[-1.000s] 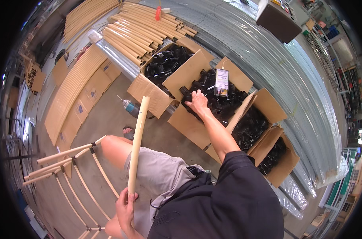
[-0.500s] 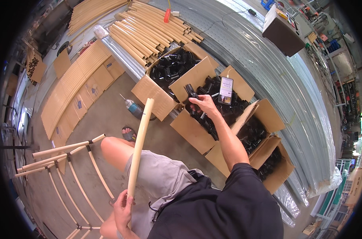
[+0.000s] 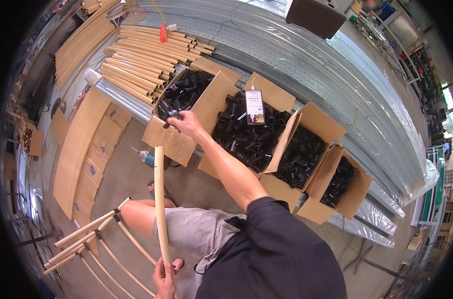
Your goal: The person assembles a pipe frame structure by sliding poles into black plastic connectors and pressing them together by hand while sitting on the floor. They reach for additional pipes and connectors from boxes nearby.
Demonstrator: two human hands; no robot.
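A long beige tube (image 3: 160, 204) stands tilted in front of my thighs, and my left hand (image 3: 163, 280) is closed round its lower part. My right hand (image 3: 188, 124) is stretched out over the front flap of the leftmost cardboard box (image 3: 172, 141). Between its fingers is a black pipe fitting (image 3: 172, 115), whose exact shape is partly hidden. Black fittings (image 3: 189, 88) fill that box. More black fittings (image 3: 259, 144) lie in the box to its right, where a lit phone (image 3: 255, 107) on a cable rests on top.
Two more boxes of black fittings (image 3: 300, 157) continue to the right. Beige tubes (image 3: 137, 60) are stacked behind the leftmost box. A blue drill (image 3: 147, 158) stands on the floor. A frame of joined tubes (image 3: 94, 234) is at lower left. Wrapped metal lengths (image 3: 376, 129) lie beyond the boxes.
My right hand has moved left with the black fitting, from the second box to the leftmost one. My left hand still grips the tube, now more upright. The view has shifted.
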